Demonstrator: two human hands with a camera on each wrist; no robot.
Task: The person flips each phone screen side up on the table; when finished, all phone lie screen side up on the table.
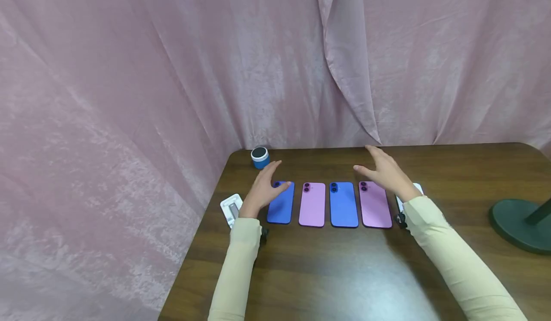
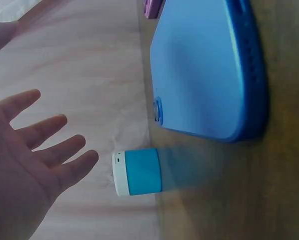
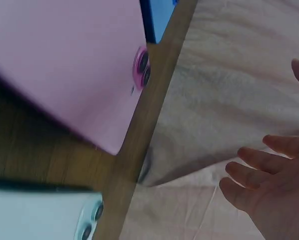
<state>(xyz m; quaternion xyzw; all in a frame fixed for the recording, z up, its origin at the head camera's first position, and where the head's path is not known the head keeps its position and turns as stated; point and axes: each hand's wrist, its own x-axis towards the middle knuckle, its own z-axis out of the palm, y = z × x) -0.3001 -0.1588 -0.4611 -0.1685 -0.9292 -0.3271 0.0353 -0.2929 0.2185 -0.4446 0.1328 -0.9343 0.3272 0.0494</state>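
Note:
Four phones lie back-up in a row on the wooden table: a blue phone (image 1: 280, 206) at the left, a pink phone (image 1: 312, 206), another blue phone (image 1: 344, 206) and a purple-pink phone (image 1: 376, 207). My left hand (image 1: 261, 189) hovers over the leftmost blue phone, fingers spread and holding nothing. Above the purple-pink phone's right upper part, my right hand (image 1: 387, 171) is held with its fingers extended and nothing in it. A pale mint phone (image 3: 44, 215) lies to the right of the row, partly hidden by my right wrist in the head view.
A small blue cylinder with a white band and dark top (image 1: 260, 157) stands at the back left. Left of my wrist lies a white tray-like piece (image 1: 231, 207) with a grey part. A dark green round base (image 1: 521, 225) stands at the right. Pink curtains (image 1: 258, 72) hang behind the table.

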